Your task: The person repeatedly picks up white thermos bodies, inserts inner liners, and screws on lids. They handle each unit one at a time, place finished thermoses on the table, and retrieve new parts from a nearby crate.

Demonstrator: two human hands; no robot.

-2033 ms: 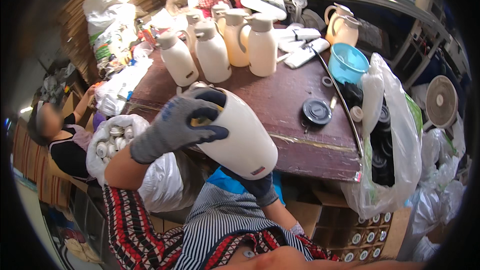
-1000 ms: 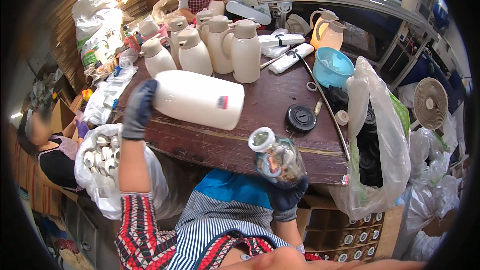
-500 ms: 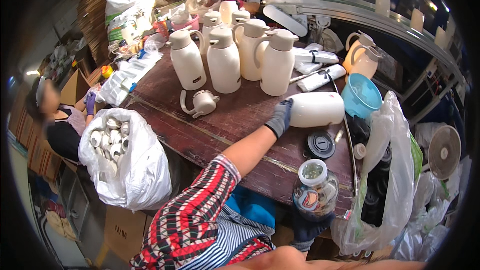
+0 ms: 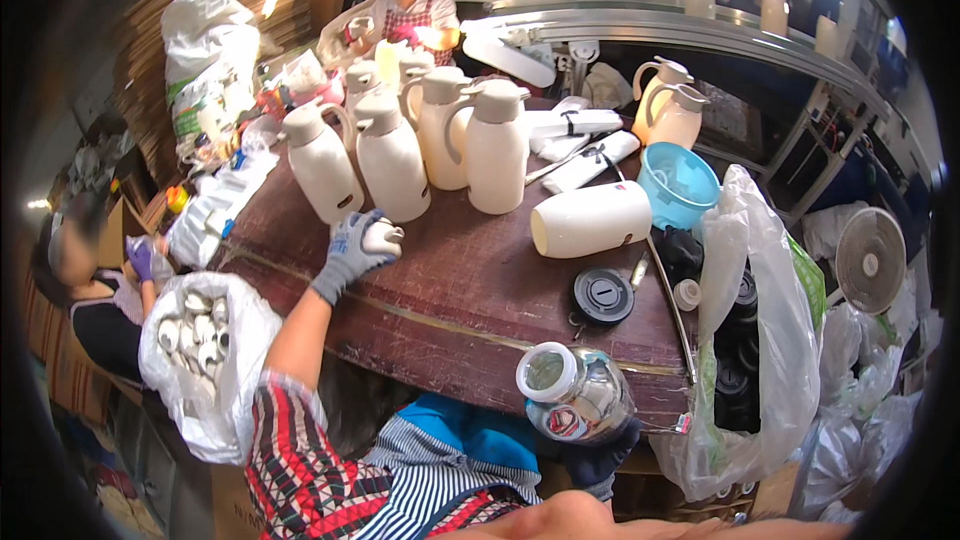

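My left hand (image 4: 350, 252), in a grey glove, closes over a pale beige jug top (image 4: 384, 238) on the dark red table (image 4: 460, 270). The glove hides most of that top. Low in front of me, my right hand (image 4: 603, 445), in a dark glove, supports a shiny clear glass bottle (image 4: 585, 395) with a white ring at its neck. The bottle tilts to the left and covers most of those fingers. A cream jug body (image 4: 590, 220) lies on its side, open end leftward. Near it rests a round black cap (image 4: 602, 296).
Several cream jugs (image 4: 497, 150) stand across the table. A blue bucket (image 4: 680, 190) is at right, above a plastic bag (image 4: 770, 340) of black parts. A white sack (image 4: 215, 360) of pale parts stands at left. Two people (image 4: 415, 10) work beyond the table and at left.
My left hand has left the lying jug body and moved left onto the jug top. The glass bottle in my right hand now tilts further left. The view has shifted.
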